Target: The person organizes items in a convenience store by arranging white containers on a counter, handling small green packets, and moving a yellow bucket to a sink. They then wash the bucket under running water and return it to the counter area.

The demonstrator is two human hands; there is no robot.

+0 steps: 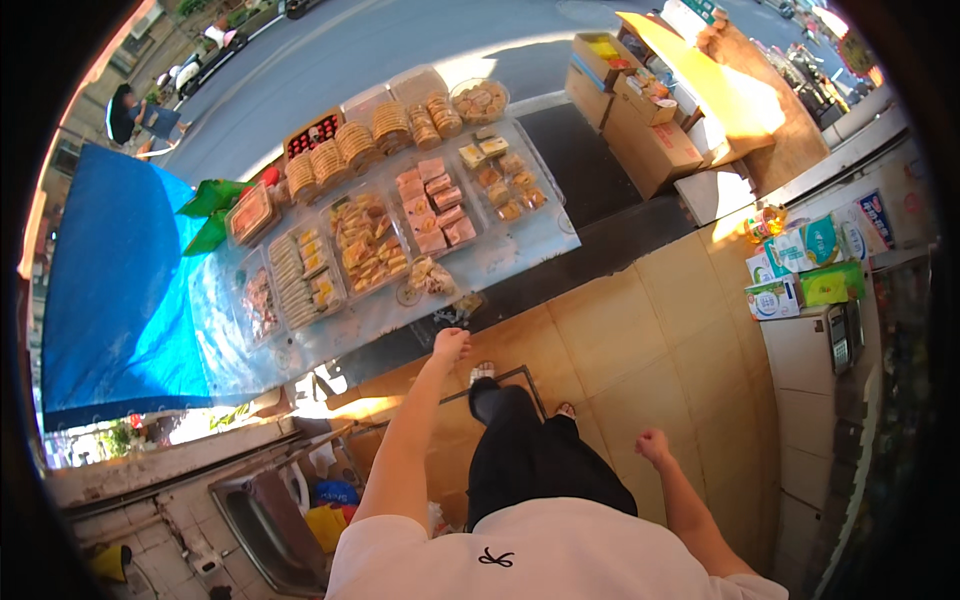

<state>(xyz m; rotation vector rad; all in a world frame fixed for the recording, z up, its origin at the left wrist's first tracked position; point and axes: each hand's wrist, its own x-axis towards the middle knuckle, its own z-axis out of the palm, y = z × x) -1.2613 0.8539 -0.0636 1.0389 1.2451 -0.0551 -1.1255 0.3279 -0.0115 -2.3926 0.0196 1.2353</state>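
Observation:
My left hand (452, 346) is loosely closed in front of the near edge of the display table (510, 262), with nothing seen in it. Just beyond it, a clear bag of pastries (431, 277) lies at the table's edge. My right hand (652, 445) hangs curled over the tiled floor, away from any object, and no item shows in it. On the table stand plastic trays of pink-topped cake pieces (435, 206), filled pastries (367, 240) and pale rolls (292, 281). Stacks of round biscuits (352, 146) line the far side.
Cardboard boxes (652, 150) stand right of the table. A blue tarp (120, 285) hangs at the left. A metal sink (262, 525) is at lower left, and a white counter (799, 352) with packaged goods at right. A person (142, 116) is by the road.

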